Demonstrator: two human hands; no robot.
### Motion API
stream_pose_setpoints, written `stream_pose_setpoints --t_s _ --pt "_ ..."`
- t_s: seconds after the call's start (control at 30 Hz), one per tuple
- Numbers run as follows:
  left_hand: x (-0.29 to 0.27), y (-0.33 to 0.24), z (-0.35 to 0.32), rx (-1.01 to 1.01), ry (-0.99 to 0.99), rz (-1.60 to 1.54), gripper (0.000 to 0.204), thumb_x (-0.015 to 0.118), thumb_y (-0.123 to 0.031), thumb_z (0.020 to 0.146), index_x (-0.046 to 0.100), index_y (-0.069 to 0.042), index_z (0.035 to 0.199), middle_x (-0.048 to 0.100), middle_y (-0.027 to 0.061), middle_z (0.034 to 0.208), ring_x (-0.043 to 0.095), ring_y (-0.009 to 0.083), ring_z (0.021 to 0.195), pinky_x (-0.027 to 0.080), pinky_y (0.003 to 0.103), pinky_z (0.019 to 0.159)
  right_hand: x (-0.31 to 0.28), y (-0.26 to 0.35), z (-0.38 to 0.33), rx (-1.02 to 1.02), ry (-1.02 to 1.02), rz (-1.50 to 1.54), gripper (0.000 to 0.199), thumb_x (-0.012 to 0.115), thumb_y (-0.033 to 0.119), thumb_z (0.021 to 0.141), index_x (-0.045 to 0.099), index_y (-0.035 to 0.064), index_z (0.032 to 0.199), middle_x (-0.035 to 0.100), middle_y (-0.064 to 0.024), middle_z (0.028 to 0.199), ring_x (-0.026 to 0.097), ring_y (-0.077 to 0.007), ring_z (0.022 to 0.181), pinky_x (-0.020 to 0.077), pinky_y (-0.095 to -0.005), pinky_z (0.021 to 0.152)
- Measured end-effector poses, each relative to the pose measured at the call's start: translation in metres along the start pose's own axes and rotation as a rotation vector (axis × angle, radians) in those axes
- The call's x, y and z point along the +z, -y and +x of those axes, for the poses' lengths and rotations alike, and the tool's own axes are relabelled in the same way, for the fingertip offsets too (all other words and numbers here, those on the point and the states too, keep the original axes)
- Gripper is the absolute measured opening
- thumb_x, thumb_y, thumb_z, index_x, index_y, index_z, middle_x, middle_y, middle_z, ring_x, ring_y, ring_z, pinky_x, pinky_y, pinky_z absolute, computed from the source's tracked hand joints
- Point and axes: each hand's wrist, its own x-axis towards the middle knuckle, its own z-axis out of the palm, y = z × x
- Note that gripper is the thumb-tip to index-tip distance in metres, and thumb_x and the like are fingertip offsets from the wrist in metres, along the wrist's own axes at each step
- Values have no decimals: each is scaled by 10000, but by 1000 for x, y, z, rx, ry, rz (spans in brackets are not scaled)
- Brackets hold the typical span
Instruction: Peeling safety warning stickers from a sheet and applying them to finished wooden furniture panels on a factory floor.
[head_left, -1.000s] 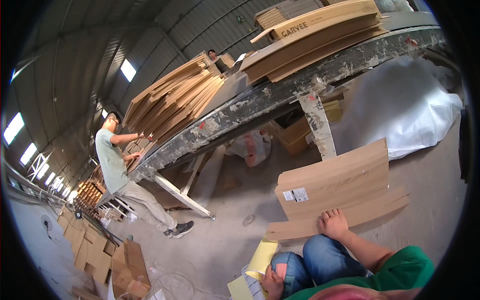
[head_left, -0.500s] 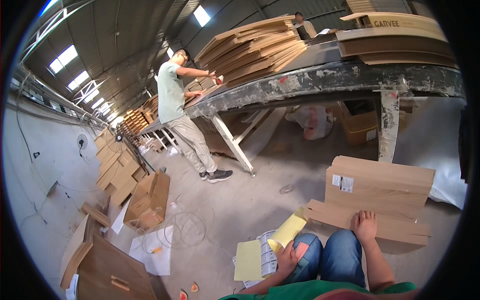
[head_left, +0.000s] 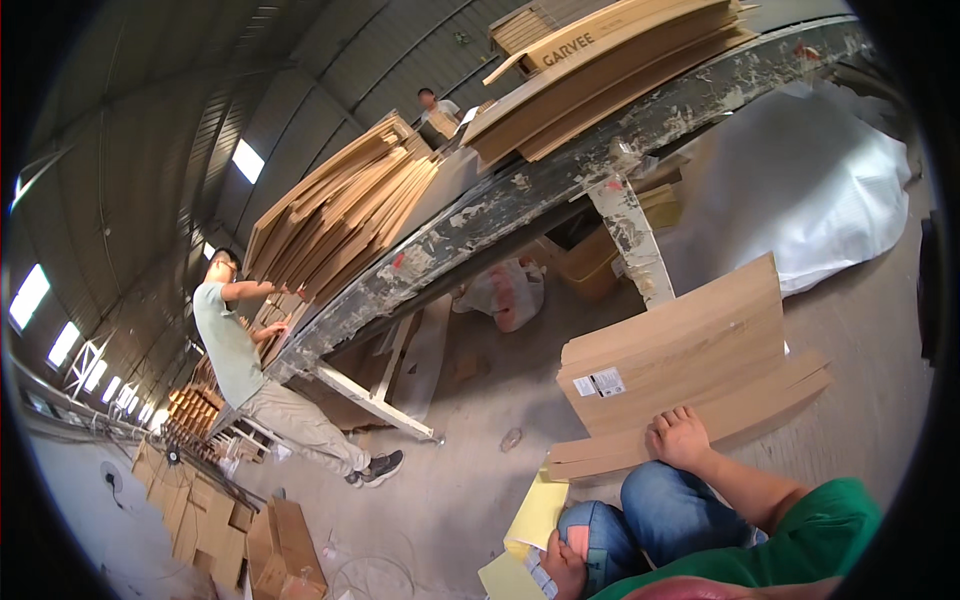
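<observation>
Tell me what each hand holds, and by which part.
Left hand: a curved yellow paper sheet, by its near end. Right hand: apparently nothing; it rests on a flat brown cardboard carton.

A ribbed metal roof [head_left: 130, 150], long scuffed workbench [head_left: 500, 205] and stacked flat cardboard [head_left: 345, 205] show a workshop

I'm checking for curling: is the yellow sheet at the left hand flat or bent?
Bent: the yellow sheet curls at its lower edge.
</observation>
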Motion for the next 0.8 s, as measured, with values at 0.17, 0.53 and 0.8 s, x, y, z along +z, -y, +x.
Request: stream_pose_setpoints --t_s 0.17,0.53,0.8 --pt "15 9 -5 196 -174 -294 344 385 -156 896 538 48 1125 599 257 902 567 374 788 459 426 720 0 -1 0 -16 -12 5 293 497 285 824 624 26 871 626 -138 884 554 -281 880 371 -384 886" --pt "13 27 -11 -31 -49 -353 355 395 -173 892 535 56 1125 604 259 903 578 372 791 464 425 730 -1 1 3 -22 8 -12 247 506 265 806 611 40 804 621 -124 835 556 -282 850 399 -392 808" --pt "30 33 -3 -83 -51 -226 303 418 -81 868 549 53 1105 604 255 912 575 392 824 458 423 754 2 4 1 -7 -3 -22 233 534 249 794 622 46 866 622 -121 861 554 -279 863 394 -399 848"
